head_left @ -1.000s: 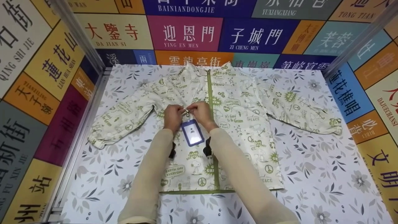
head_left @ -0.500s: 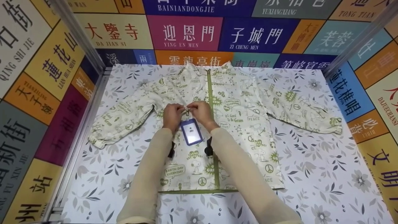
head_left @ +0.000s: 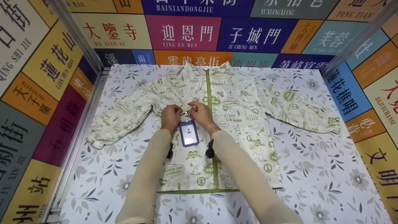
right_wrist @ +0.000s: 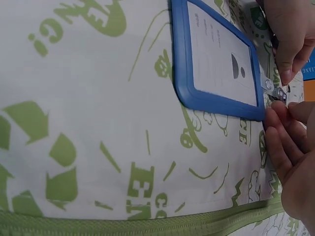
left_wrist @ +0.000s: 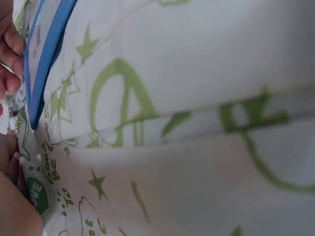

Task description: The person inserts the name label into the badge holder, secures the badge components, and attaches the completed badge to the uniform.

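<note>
A cream jacket (head_left: pixel 239 137) with green prints lies spread out, front up, its green zipper (right_wrist: pixel 123 226) running down the middle. On its left front hangs an ID badge holder (head_left: pixel 189 133) with a blue-purple frame and a card inside. Its metal clip (right_wrist: pixel 280 93) sits at the top, between the two hands. My right hand (head_left: pixel 202 115) pinches the clip with thumb and index finger. My left hand (head_left: pixel 170 117) has its fingers curled and pinches at the other side of the clip, fingertips partly hidden. In the left wrist view the badge edge (left_wrist: pixel 37 73) stands beside the fingers.
Under the jacket is a white table surface (head_left: pixel 311 174) printed with grey flowers. Walls with coloured Chinese name panels (head_left: pixel 183 32) rise at the back and both sides. A metal frame post (head_left: pixel 79 34) stands at the left corner. The jacket sleeves (head_left: pixel 121 119) spread outward.
The badge has swung slightly left and hangs straighter. My left hand has shifted a little left, and more of the clip shows between my hands.
</note>
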The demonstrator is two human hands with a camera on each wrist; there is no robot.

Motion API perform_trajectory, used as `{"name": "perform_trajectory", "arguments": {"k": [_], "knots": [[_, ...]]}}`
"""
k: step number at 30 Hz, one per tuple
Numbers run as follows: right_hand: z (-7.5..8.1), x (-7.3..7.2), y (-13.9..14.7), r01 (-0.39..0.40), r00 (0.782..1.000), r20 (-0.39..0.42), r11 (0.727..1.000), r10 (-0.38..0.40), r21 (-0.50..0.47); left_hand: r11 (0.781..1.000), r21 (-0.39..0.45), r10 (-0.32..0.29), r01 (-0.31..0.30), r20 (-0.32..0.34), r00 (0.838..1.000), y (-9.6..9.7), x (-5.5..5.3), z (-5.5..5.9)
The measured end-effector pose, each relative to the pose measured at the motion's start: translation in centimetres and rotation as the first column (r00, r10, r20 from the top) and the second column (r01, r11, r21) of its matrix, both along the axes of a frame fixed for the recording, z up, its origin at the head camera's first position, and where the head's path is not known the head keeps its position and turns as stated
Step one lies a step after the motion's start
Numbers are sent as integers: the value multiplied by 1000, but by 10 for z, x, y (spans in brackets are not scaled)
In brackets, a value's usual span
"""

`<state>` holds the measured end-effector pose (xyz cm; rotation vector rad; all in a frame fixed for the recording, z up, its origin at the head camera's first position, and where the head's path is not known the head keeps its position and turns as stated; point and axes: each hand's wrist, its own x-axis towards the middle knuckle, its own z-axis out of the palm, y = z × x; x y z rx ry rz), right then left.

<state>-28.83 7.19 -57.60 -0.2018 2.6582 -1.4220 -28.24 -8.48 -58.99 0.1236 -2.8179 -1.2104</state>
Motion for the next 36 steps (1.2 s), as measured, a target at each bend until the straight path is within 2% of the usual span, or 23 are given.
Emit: {"name": "perform_trajectory", "arguments": {"k": [10, 18, 25, 31, 36], "knots": [[1, 2, 1, -7, 1000, 8, 1000, 7, -1, 1000, 2, 5, -5, -17, 1000, 1, 1, -4], [-3, 3, 4, -23, 999, -28, 999, 25, 44, 1000, -4, -14, 13, -25, 1000, 0, 1, -7], [-4, 3, 3, -44, 999, -30, 998, 46, 49, 1000, 12, -15, 15, -8, 1000, -2, 1, -10], [0, 6, 7, -84, 996, -19, 996, 84, 0, 998, -7, -63, 63, -32, 998, -4, 3, -5], [9, 9, 17, -119, 991, -53, 993, 119, 1, 992, -43, -120, 115, -128, 985, -5, 4, 9]]}}
